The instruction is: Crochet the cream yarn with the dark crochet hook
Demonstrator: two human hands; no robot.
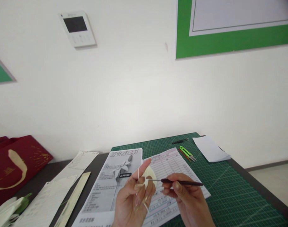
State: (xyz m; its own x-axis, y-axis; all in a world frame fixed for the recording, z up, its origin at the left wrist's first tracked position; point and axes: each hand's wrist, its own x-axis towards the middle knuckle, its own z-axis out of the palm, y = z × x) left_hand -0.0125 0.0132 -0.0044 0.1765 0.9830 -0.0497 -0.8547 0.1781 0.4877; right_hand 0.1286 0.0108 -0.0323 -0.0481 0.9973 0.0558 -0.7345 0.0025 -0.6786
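Head view: both hands are over the near part of the mat (229,189), which serves here as the landmark. The right hand (188,198) has its thumb and fingers clamped on the dark handle of a hook (181,182), whose thin metal end points left, along the mat, to the other hand. The left hand (135,197) pinches the work (149,173), pale and partly hidden by the fingers, above the mat's left part. White yarn (146,207) runs round the raised forefinger, and a length of it hangs out below the curled fingers. The hook's tip meets the work at the left fingertips; whether it goes through a loop is too small to tell.

Under the hands, a chart (169,167) lies on the mat, and a printed page (99,189) covers the mat's left side. Toward the mat's far edge lie tweezers (180,141), with green snips (187,153) just nearer. Blank paper (211,148) lies across the mat's far right corner. Left of the mat are a pale strip (74,198), handwritten notes (49,198) and, farther out, a red bag (21,164). Beyond the mat rises a white wall (134,85).
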